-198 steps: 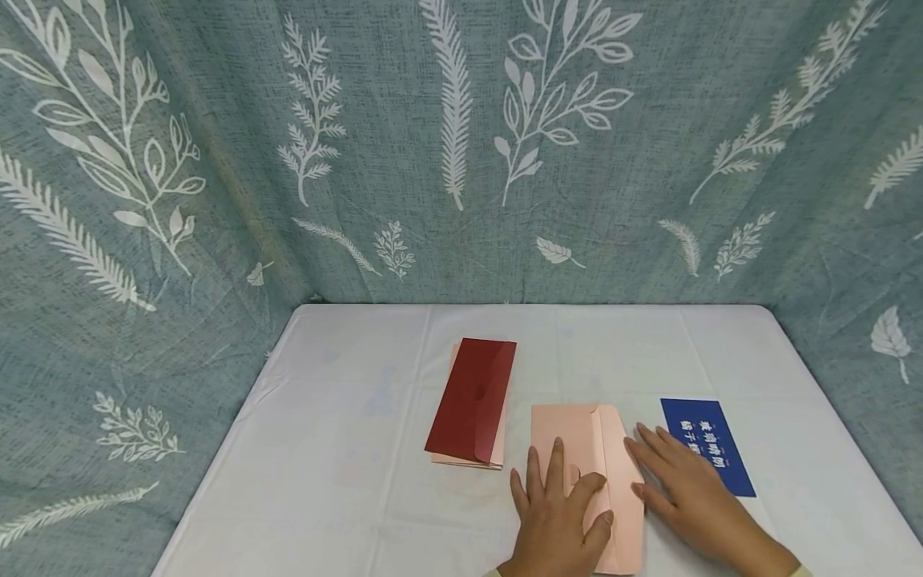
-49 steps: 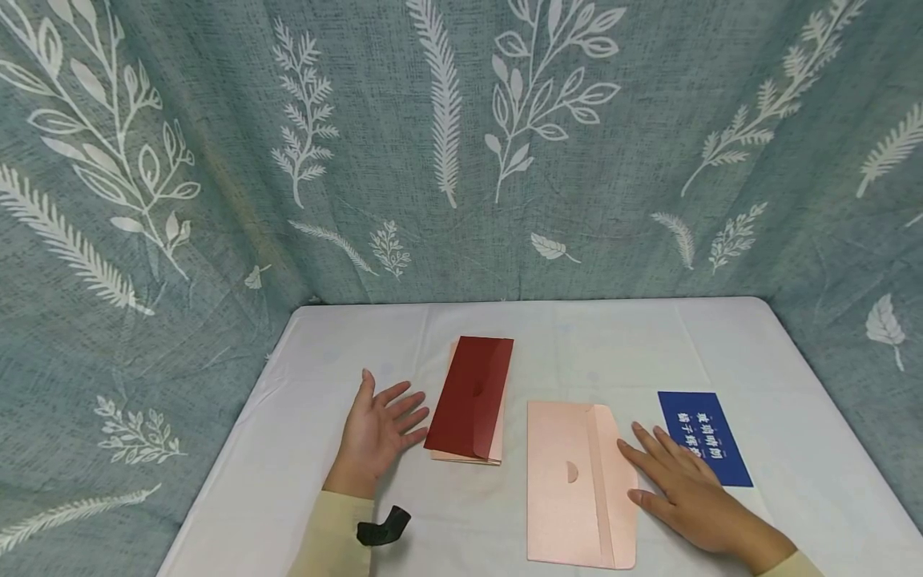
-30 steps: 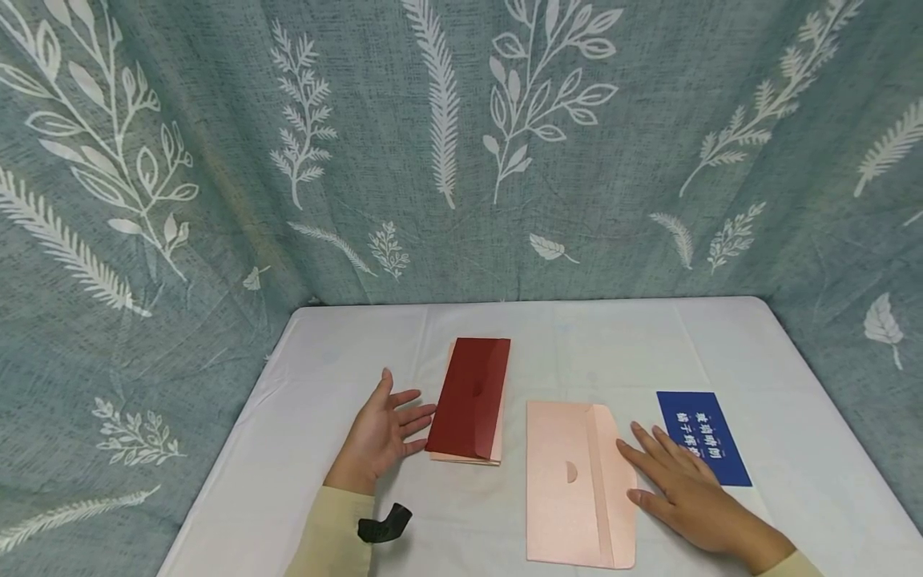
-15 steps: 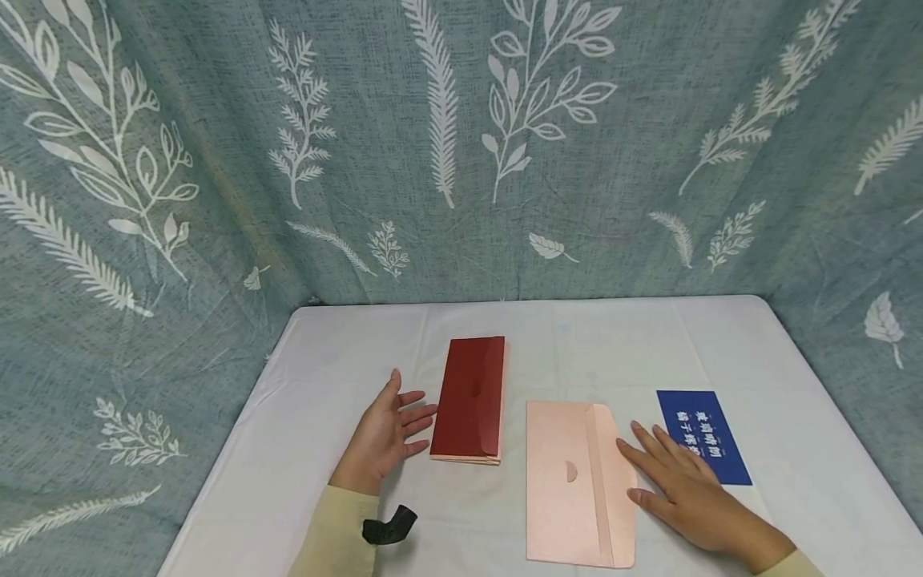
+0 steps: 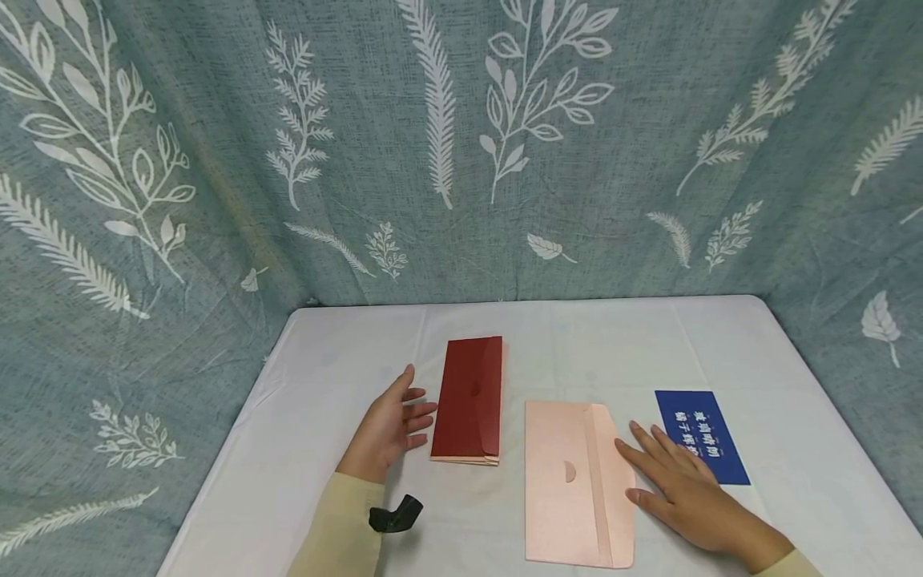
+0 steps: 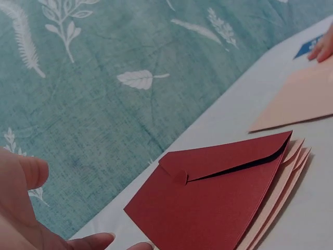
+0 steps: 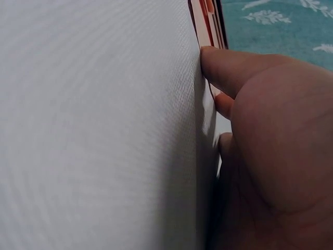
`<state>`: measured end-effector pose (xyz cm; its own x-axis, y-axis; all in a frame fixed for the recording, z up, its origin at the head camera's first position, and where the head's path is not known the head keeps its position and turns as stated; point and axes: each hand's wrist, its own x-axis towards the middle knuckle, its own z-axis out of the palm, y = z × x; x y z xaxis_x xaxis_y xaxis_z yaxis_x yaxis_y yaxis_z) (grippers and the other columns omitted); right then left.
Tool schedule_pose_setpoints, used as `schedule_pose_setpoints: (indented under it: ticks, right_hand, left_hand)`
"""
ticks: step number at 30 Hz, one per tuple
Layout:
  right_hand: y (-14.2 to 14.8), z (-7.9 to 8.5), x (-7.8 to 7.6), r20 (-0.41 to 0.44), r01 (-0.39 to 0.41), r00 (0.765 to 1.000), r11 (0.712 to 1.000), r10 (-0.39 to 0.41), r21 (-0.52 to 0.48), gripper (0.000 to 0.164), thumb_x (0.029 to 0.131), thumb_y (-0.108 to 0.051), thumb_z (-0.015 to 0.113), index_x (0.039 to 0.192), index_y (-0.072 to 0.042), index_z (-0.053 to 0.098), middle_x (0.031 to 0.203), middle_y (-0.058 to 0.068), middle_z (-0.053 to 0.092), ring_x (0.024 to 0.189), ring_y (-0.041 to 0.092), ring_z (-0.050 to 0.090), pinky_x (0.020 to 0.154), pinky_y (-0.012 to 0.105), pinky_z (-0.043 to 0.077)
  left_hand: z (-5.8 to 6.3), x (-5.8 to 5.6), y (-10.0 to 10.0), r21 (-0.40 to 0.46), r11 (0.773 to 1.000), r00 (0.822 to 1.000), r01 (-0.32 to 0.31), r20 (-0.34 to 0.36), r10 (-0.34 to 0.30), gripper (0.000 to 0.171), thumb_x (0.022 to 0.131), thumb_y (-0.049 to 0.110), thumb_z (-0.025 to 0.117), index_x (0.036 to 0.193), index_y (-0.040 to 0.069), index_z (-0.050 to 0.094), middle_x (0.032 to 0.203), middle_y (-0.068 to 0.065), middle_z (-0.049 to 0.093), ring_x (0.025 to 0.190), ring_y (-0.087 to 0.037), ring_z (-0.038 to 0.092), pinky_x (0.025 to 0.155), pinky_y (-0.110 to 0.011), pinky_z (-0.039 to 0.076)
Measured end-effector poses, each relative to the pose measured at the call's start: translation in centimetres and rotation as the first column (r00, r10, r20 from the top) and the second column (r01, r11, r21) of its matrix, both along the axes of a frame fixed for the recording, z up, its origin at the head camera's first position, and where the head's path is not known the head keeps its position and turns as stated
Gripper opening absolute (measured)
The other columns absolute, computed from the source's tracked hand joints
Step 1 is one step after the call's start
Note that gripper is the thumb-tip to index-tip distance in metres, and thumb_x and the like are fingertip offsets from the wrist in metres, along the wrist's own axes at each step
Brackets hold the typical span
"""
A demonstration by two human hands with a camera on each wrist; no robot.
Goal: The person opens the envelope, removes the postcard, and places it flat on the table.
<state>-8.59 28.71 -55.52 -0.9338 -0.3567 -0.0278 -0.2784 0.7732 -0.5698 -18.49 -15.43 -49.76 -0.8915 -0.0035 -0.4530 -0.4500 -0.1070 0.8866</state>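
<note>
Left wrist cam: red env. [image 6: 208, 205] flap gapes, pink envs. [image 6: 281, 182] under it; head view doesn't show gap. L hand [image 5: 385, 429] just left of red env., fingers apart; right of red env., R hand [image 5: 681, 489] at edge of loose pink env. [image 5: 562, 501], fingers slightly spread.

A strip of bare surface [image 5: 510, 433] offers passage between the red-topped envelope stack [image 5: 467, 393] and the pink envelope [image 5: 558, 489]. The left hand [image 5: 391, 425] crowds the stack's left side; the right hand [image 5: 674, 489] blocks the gap towards the blue card [image 5: 695, 409]; a curtain [image 5: 461, 240] bars the far edge.
</note>
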Motion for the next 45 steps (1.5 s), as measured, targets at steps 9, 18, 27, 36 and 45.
schedule_pose_setpoints:
  ticks: [9,18,27,36,45]
  right_hand:
    - [0.0,0.1,-0.1,0.010,-0.004,1.000,1.000,0.004,-0.005,0.066,0.107,-0.050,0.066,0.166,-0.024,0.050,0.178,0.014,0.026,0.163,0.045,0.012,0.116,0.077,0.011]
    - [0.1,-0.1,-0.1,0.005,-0.008,1.000,1.000,0.008,-0.001,0.066,0.107,-0.050,0.066,0.166,-0.024,0.050,0.178,0.013,0.026,0.162,0.045,0.012,0.116,0.076,0.011]
    - [0.2,0.0,-0.2,0.012,-0.001,1.000,1.000,0.001,0.005,0.066,0.107,-0.051,0.066,0.165,-0.024,0.051,0.178,0.013,0.026,0.162,0.046,0.012,0.116,0.077,0.011]
    - [0.2,-0.3,-0.1,0.011,0.002,1.000,1.000,-0.002,0.008,0.066,0.106,-0.051,0.066,0.165,-0.025,0.051,0.178,0.012,0.026,0.163,0.045,0.012,0.117,0.075,0.011]
    - [0.1,-0.5,0.0,-0.007,0.002,1.000,1.000,-0.002,0.010,0.066,0.107,-0.050,0.066,0.165,-0.025,0.051,0.178,0.013,0.026,0.162,0.045,0.012,0.117,0.075,0.012]
  left_hand:
    - [-0.2,-2.4,0.2,-0.062,0.998,1.000,-0.007,0.004,0.007,0.083,0.108,0.062,0.055,0.150,-0.009,0.049,0.134,-0.026,0.064,0.112,-0.033,0.065,0.088,-0.040,0.054]
    - [-0.6,-4.9,0.2,-0.136,0.991,1.000,-0.011,0.025,0.015,0.079,0.109,0.059,0.056,0.148,-0.010,0.051,0.127,-0.023,0.071,0.102,-0.029,0.071,0.081,-0.037,0.057]
    - [-0.9,-5.9,2.0,-0.289,0.957,1.000,-0.003,-0.001,0.003,0.063,0.097,0.038,0.084,0.131,-0.010,0.064,0.102,-0.017,0.070,0.072,-0.017,0.064,0.063,-0.028,0.054]
    - [-1.9,-5.5,4.1,-0.654,0.755,0.988,-0.040,-0.138,-0.067,0.050,0.083,0.022,0.097,0.113,-0.007,0.069,0.092,-0.015,0.069,0.085,-0.028,0.065,0.074,-0.043,0.055]
    - [-2.5,-5.7,4.0,-0.749,0.662,0.985,-0.004,-0.118,-0.128,0.034,0.083,0.024,0.097,0.088,-0.005,0.078,0.076,-0.011,0.071,0.079,-0.028,0.066,0.066,-0.040,0.053]
